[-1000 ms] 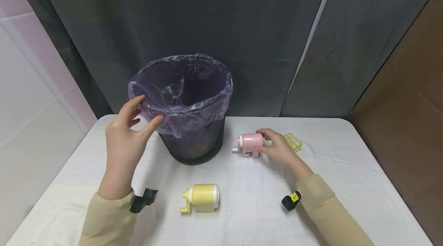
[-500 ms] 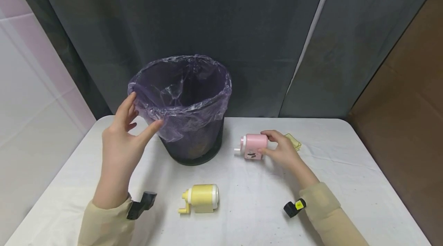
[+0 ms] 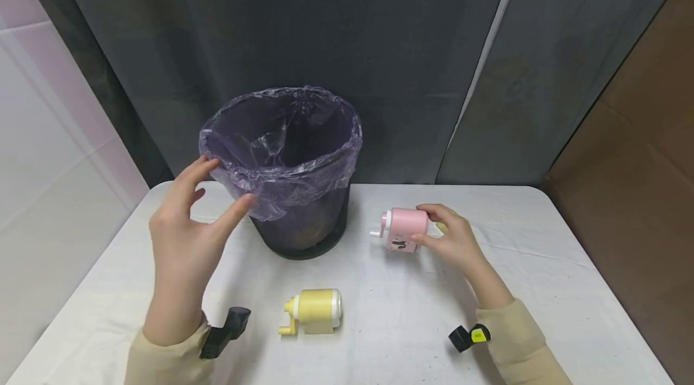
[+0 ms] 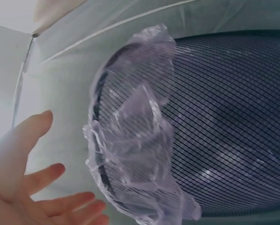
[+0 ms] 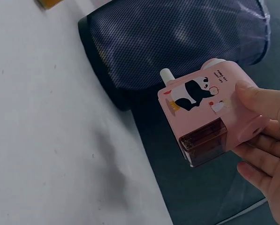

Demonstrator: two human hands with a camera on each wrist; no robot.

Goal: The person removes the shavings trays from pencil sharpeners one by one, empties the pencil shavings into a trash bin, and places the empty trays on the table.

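Note:
My right hand (image 3: 452, 240) holds a pink hand-crank pencil sharpener (image 3: 406, 229) between thumb and fingers. In the right wrist view the pink sharpener has a panda print and a dark see-through shavings drawer in its lower side. My left hand (image 3: 187, 225) is beside a mesh waste bin (image 3: 309, 225) lined with a purple plastic bag (image 3: 282, 183). Its fingers are spread and bent loosely, and the left wrist view shows a gap between them and the bag's rim. A yellow crank pencil sharpener (image 3: 317, 309) lies on the white table, its crank toward the left.
A small see-through yellow tray (image 3: 441, 227) is mostly hidden behind my right hand. A dark curtain (image 3: 401, 71) hangs behind the table (image 3: 379, 343), and a brown panel (image 3: 629, 150) stands to the right. The bin stands at the table's back, left of the middle.
My right hand has carried the pink sharpener to the right, over toward the yellow tray, which it now mostly covers. My left hand has drawn slightly left and down from the bag's rim.

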